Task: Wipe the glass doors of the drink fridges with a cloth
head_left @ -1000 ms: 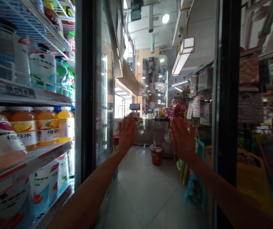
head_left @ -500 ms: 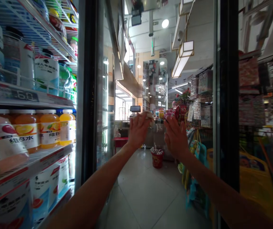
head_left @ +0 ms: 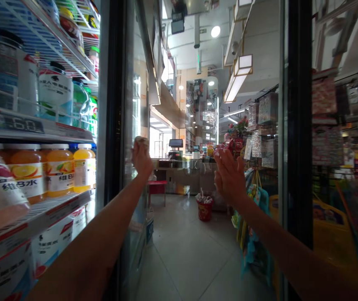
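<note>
My left hand [head_left: 141, 156] is closed round a pale crumpled cloth [head_left: 141, 141] and presses it against the glass of the open fridge door [head_left: 179, 125], near the door's left edge. My right hand [head_left: 229, 175] lies flat and open against the same glass, fingers stretched upward, further right. The door's dark frame [head_left: 294, 138] runs down the right side. Through the glass I see the shop floor and a counter.
Fridge shelves [head_left: 41, 129] at left hold orange juice bottles [head_left: 56, 171] and white-labelled bottles above and below. Beyond the glass stand a red bucket [head_left: 204, 207], a checkout counter [head_left: 181, 165] with a screen, and racks of hanging goods [head_left: 260, 125] at right.
My left hand with the cloth has swept left across the glass, from the middle to near the door's left edge. My right hand has stayed flat on the glass, almost unmoved.
</note>
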`<state>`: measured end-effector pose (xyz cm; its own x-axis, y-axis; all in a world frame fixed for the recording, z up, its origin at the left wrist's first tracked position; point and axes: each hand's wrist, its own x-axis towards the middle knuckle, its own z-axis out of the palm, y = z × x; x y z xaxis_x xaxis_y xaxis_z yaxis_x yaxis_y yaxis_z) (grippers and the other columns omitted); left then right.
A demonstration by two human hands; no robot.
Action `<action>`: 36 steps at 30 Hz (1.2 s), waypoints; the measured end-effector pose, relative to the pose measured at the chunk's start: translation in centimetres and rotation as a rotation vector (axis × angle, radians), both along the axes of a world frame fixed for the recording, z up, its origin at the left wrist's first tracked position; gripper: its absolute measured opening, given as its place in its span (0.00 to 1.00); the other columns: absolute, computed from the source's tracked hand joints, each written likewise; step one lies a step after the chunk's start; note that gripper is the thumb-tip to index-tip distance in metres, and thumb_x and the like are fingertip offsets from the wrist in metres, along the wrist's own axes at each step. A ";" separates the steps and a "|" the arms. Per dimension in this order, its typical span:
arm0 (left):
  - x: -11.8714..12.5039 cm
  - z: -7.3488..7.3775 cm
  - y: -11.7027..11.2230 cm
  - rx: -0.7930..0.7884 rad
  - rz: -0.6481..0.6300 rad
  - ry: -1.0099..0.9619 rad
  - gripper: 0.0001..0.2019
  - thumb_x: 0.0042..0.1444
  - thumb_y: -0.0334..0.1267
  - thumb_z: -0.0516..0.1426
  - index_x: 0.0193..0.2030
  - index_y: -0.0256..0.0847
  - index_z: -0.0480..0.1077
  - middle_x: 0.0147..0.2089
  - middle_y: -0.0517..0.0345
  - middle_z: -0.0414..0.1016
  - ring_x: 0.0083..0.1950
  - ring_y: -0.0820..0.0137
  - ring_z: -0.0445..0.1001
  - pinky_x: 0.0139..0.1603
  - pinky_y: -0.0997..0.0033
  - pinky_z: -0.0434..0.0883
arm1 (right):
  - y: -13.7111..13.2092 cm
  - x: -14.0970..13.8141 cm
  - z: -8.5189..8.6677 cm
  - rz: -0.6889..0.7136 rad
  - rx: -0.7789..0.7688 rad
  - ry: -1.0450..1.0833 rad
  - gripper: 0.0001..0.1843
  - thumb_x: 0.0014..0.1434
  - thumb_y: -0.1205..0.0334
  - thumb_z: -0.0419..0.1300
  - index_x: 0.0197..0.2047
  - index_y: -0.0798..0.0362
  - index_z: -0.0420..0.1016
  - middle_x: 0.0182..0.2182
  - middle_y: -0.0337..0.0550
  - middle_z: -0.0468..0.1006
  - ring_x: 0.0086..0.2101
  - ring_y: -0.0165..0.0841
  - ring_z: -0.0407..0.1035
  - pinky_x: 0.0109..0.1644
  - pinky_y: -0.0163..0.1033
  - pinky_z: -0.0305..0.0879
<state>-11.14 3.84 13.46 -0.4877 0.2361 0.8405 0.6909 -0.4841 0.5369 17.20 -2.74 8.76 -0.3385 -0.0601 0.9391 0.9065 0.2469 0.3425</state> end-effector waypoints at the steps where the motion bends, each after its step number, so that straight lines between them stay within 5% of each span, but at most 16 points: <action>1: -0.9 0.3 0.0 -0.017 0.018 -0.074 0.21 0.56 0.31 0.45 0.58 0.37 0.61 0.65 0.46 0.55 0.66 0.57 0.52 0.66 0.47 0.49 | 0.0 0.2 0.0 -0.002 0.000 0.005 0.28 0.60 0.65 0.44 0.64 0.55 0.50 0.62 0.49 0.56 0.63 0.37 0.42 0.65 0.52 0.37; 3: -1.5 0.6 -0.1 -0.026 0.039 -0.139 0.22 0.56 0.29 0.44 0.58 0.29 0.60 0.64 0.37 0.55 0.66 0.54 0.52 0.65 0.44 0.49 | 0.0 0.5 0.1 -0.007 -0.006 0.008 0.27 0.60 0.65 0.44 0.64 0.55 0.50 0.62 0.49 0.56 0.63 0.37 0.43 0.64 0.52 0.39; 6: 1.2 0.6 -0.5 -0.005 0.031 -0.080 0.22 0.57 0.30 0.45 0.59 0.34 0.60 0.65 0.42 0.53 0.67 0.55 0.49 0.65 0.45 0.49 | 0.1 0.5 0.1 -0.011 -0.019 0.007 0.28 0.61 0.65 0.44 0.64 0.54 0.50 0.62 0.49 0.55 0.63 0.37 0.43 0.64 0.53 0.39; 11: 7.0 0.2 -1.3 0.183 -0.037 0.600 0.21 0.59 0.34 0.45 0.59 0.48 0.60 0.68 0.58 0.50 0.69 0.60 0.42 0.65 0.46 0.47 | -0.3 -0.2 0.3 0.012 0.002 -0.007 0.29 0.61 0.65 0.43 0.65 0.53 0.47 0.62 0.48 0.55 0.64 0.37 0.42 0.64 0.53 0.37; 18: 6.4 1.1 -0.5 0.171 0.043 0.185 0.24 0.59 0.31 0.42 0.62 0.43 0.55 0.68 0.49 0.47 0.69 0.56 0.41 0.63 0.40 0.48 | -0.7 1.6 0.9 -0.030 0.029 0.041 0.30 0.61 0.64 0.42 0.66 0.53 0.44 0.63 0.49 0.54 0.63 0.38 0.44 0.64 0.53 0.39; 23: 9.3 -0.2 -2.0 0.222 -0.045 0.937 0.23 0.57 0.30 0.46 0.59 0.50 0.60 0.67 0.59 0.52 0.69 0.62 0.41 0.66 0.46 0.43 | -0.8 1.7 1.1 -0.028 0.040 0.040 0.29 0.61 0.64 0.43 0.66 0.53 0.45 0.63 0.48 0.55 0.63 0.38 0.44 0.64 0.53 0.39; 28: 11.2 0.1 -2.7 0.174 0.048 0.485 0.23 0.59 0.31 0.42 0.62 0.45 0.56 0.68 0.51 0.46 0.70 0.57 0.38 0.64 0.41 0.46 | -0.9 2.7 1.2 -0.036 0.042 0.094 0.30 0.61 0.64 0.44 0.66 0.53 0.45 0.63 0.50 0.53 0.63 0.39 0.45 0.63 0.54 0.40; 33: 13.1 -0.3 -3.4 0.251 -0.059 1.009 0.23 0.57 0.29 0.46 0.59 0.50 0.60 0.67 0.60 0.52 0.69 0.60 0.41 0.66 0.43 0.42 | -1.2 3.9 1.2 -0.042 0.050 0.100 0.31 0.61 0.63 0.44 0.66 0.52 0.43 0.63 0.49 0.53 0.63 0.39 0.44 0.64 0.53 0.39; 36: 13.5 -0.1 -3.6 0.208 0.000 0.763 0.23 0.57 0.30 0.45 0.60 0.47 0.58 0.68 0.56 0.49 0.70 0.58 0.40 0.64 0.41 0.45 | -1.5 4.7 1.1 -0.059 0.058 0.119 0.30 0.61 0.63 0.44 0.66 0.52 0.44 0.63 0.49 0.54 0.63 0.39 0.45 0.63 0.53 0.40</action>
<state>2.33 0.26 13.35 0.2411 0.0378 0.9698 0.8318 -0.5228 -0.1864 21.88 -4.26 9.85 -0.2299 -0.0983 0.9682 0.9538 0.1749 0.2442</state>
